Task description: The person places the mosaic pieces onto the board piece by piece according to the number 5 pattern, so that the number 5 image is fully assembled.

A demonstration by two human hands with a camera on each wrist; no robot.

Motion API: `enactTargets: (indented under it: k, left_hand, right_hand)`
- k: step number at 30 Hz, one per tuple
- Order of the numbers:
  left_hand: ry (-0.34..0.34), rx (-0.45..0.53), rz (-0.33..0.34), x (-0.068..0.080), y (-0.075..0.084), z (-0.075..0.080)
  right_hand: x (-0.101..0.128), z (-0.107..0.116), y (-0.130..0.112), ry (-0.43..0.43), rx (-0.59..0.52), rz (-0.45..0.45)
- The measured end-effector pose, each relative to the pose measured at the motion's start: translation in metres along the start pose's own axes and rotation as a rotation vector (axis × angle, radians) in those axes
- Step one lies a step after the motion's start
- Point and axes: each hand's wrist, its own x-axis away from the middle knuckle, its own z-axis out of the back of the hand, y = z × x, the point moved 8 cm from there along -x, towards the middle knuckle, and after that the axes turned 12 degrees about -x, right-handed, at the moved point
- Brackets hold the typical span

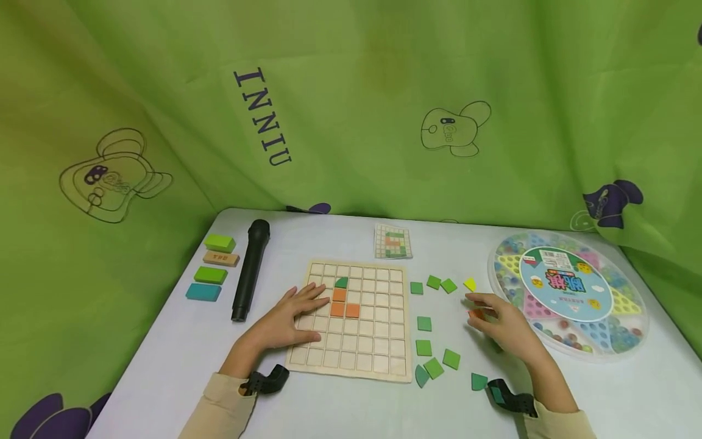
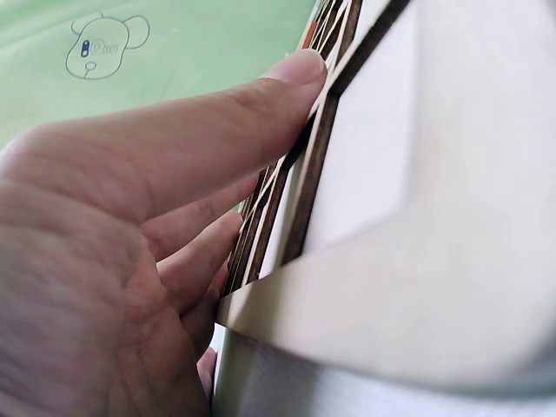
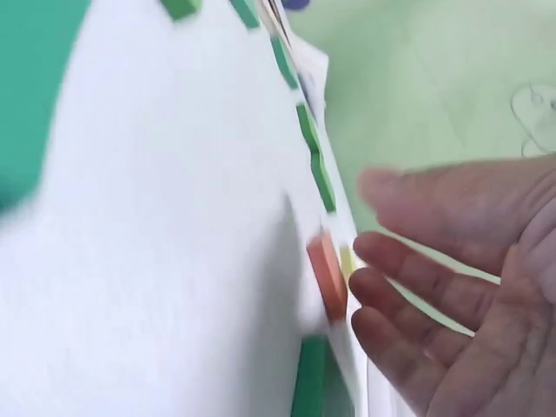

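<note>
1. Head view shows my left hand [image 1: 293, 317] lying flat with its fingers spread on the wooden grid board [image 1: 378, 356], fingertips just beside the orange tiles [image 1: 343, 303] and the green piece [image 1: 342, 282] set in its cells.
2. Left wrist view has my fingers [image 2: 217, 130] straight, pressing on the board's edge [image 2: 295, 200].
3. My right hand [image 1: 504, 326] is on the surface to the right of the board, fingers loosely extended, touching an orange tile [image 1: 476, 314]; in the right wrist view that tile [image 3: 327, 276] sits at my fingertips [image 3: 382, 291], not yet pinched.
4. Loose green tiles [image 1: 433, 283] and a yellow piece [image 1: 470, 284] lie just beyond my right hand, and more green ones [image 1: 433, 366] nearer me.
5. A round marble tray [image 1: 570, 292] sits to the right of my right hand.
6. Beyond and left of my left hand lie a black microphone [image 1: 250, 268] and coloured blocks [image 1: 212, 268].
</note>
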Motion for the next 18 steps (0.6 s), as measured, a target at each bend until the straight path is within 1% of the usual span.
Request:
enactTargets:
  k: [3, 6, 10, 13, 16, 18]
  left_hand:
    - [-0.006, 0.009, 0.009, 0.000, 0.001, 0.000]
    - [-0.005, 0.007, 0.008, 0.000, 0.001, 0.001]
    - [-0.001, -0.003, 0.003, 0.000, 0.000, 0.001]
    - [0.002, 0.001, 0.000, 0.001, 0.000, 0.001]
    - [0.002, 0.007, -0.004, 0.001, 0.001, 0.001]
    - [0.002, 0.006, -0.008, 0.000, 0.001, 0.001]
  right_hand:
    - [0.003, 0.004, 0.008, -0.028, 0.012, -0.017]
    - [0.002, 0.005, 0.012, -0.034, 0.032, -0.014]
    - [0.001, 0.006, 0.014, 0.003, 0.077, 0.013]
    - [0.001, 0.007, 0.016, 0.030, 0.096, 0.001]
    - [0.001, 0.007, 0.016, 0.042, 0.089, -0.031]
    - [0.001, 0.007, 0.014, 0.047, 0.071, -0.031]
